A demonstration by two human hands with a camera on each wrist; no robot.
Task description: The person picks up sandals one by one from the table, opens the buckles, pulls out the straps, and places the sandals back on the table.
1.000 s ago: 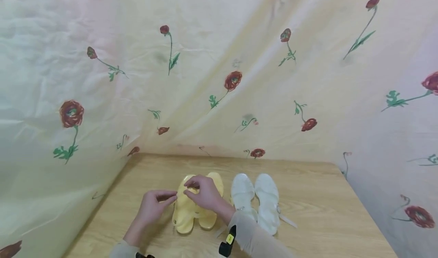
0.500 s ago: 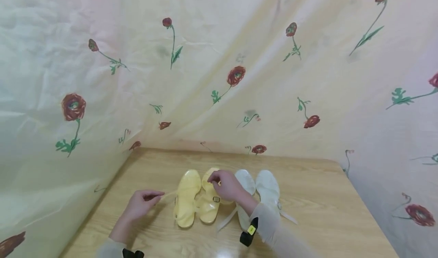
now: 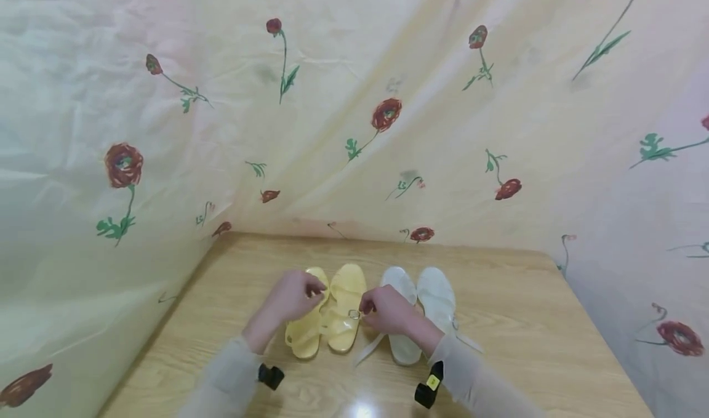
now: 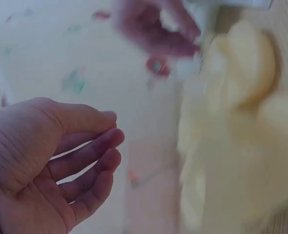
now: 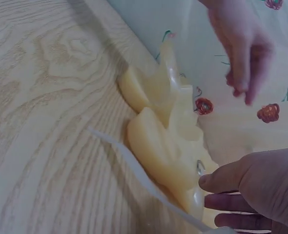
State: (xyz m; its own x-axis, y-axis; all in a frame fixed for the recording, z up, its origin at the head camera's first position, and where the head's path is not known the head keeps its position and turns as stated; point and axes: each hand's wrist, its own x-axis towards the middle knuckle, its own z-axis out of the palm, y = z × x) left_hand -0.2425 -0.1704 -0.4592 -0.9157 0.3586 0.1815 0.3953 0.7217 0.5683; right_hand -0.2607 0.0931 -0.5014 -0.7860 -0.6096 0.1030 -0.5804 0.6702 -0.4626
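Note:
Two yellow sandals stand side by side on the wooden table [image 3: 498, 319]. Over the left yellow sandal [image 3: 303, 339] hovers my left hand [image 3: 293, 295], its fingers loosely curled around nothing, as the left wrist view also shows. My right hand [image 3: 390, 310] is at the outer side of the right yellow sandal [image 3: 349, 281], its fingertips beside the metal buckle [image 3: 354, 314]. In the right wrist view the thumb of the right hand [image 5: 266, 185] lies close to that buckle [image 5: 200, 167]. Whether the fingers pinch the strap there is hidden.
A pair of white sandals [image 3: 436, 290] stands right of the yellow ones, partly under my right hand. One loose white strap [image 3: 368, 350] lies between the pairs. Flowered cloth [image 3: 332, 128] rises behind and at both sides of the table.
My left hand has released the yellow strap at the left and moved right, over the left sandal. My right hand has gone from the sandals' upper part to beside the right sandal's buckle.

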